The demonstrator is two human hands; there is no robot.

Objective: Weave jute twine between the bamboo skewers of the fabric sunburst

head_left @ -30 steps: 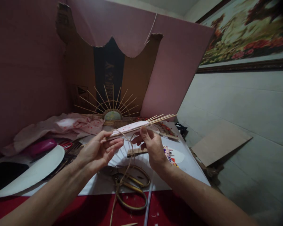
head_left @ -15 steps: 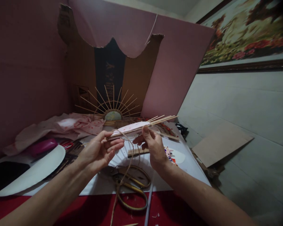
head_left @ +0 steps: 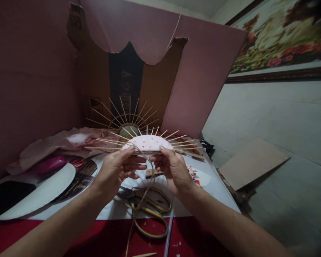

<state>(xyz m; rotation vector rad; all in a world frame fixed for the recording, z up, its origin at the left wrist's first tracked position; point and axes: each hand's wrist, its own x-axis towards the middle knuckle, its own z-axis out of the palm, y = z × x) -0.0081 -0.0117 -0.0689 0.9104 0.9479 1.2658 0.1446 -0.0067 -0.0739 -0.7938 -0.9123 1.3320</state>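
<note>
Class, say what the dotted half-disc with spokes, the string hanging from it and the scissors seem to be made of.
Half-disc: probably paper or fabric over card, matt white with red dots. Spokes: thin pale sticks, likely bamboo or wood. String: rough tan twine, perhaps jute. Scissors: metal, brassy sheen on the loops.

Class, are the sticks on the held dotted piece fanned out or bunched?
Fanned out: the sticks radiate separately around the dotted piece.

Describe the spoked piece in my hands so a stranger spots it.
In front of the pink board, the left hand and right hand grip a half-disc ringed with sticks. Unlike the stick fan standing behind, its face is white with red dots.
</note>
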